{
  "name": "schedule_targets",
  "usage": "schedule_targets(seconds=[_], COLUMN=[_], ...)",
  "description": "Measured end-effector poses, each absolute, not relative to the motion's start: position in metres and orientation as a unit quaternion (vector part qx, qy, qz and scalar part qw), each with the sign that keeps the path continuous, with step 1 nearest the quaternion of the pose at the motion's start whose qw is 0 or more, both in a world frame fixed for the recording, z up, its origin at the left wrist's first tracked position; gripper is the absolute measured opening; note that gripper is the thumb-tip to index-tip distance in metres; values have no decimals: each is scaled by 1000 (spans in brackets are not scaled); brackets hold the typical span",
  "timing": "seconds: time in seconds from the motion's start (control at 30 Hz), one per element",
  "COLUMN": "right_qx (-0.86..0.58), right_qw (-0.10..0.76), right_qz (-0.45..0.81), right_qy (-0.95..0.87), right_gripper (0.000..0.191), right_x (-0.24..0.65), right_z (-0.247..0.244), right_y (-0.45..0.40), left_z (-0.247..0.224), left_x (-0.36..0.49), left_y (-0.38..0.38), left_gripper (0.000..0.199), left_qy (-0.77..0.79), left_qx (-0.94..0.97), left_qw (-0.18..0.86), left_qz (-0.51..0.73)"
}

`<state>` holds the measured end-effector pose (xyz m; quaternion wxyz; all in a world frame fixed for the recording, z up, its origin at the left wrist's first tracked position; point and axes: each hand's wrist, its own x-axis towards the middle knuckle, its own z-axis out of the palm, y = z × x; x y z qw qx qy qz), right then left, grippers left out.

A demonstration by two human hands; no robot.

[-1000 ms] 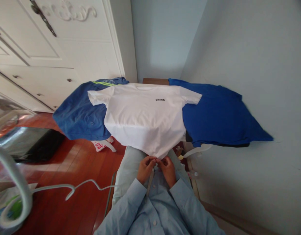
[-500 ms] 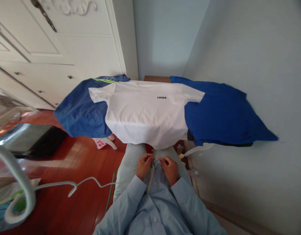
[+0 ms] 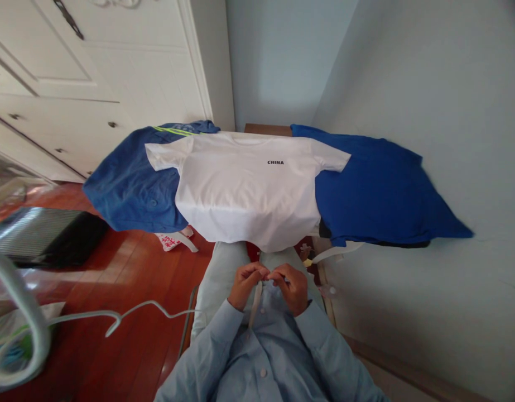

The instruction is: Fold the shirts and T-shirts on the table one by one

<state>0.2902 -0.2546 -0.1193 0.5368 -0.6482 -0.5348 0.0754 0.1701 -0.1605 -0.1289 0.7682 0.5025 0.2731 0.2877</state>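
A smooth, pale grey-blue wall [image 3: 428, 111] fills the right side; opposite it stands a white panelled cupboard [image 3: 144, 72] with dark metal fittings, above a glossy red-brown plank floor [image 3: 135, 262].

In the middle, a white short-sleeved T-shirt of smooth, faintly shiny cloth [image 3: 244, 184] lies spread front up, its hem hanging in a soft, rounded curve at the near edge, close to the hands but apart from them. Its sleeves overlap a deep-blue matt garment [image 3: 370, 192] on the right and a creased mid-blue garment with lime stripes [image 3: 131, 178] on the left.

The left hand [image 3: 244, 285] and right hand [image 3: 289, 286] meet over the lap, thumbs and forefingers closed in pinches, tips together (whether anything thin sits between them, I cannot tell). A flat beige strip [image 3: 256, 304] hangs below the left hand.

One second ago the hem was stretched to a point in both hands; now it falls free. Half a second ago the fingertips were apart; now they meet.
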Motion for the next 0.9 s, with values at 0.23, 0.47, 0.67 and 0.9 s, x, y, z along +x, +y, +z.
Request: schedule_targets(seconds=[0.23,0.47,0.67,0.9], right_qx=[-629,-604,-593,-599], right_qw=[545,501,461,427], right_qz=[71,63,76,129], right_qy=[-550,-616,-656,-665], right_gripper=[37,39,43,42], right_x=[299,313,319,320], right_z=[-91,-76,-74,-81], right_y=[-254,-254,-253,-257], left_z=[-87,-69,-61,-68], left_x=[162,153,151,151], left_y=[-162,-159,-157,-152], left_gripper=[24,22,26,31], left_qy=[223,204,237,251], left_qx=[524,640,663,623], left_qw=[774,695,683,729], left_qz=[278,257,196,130])
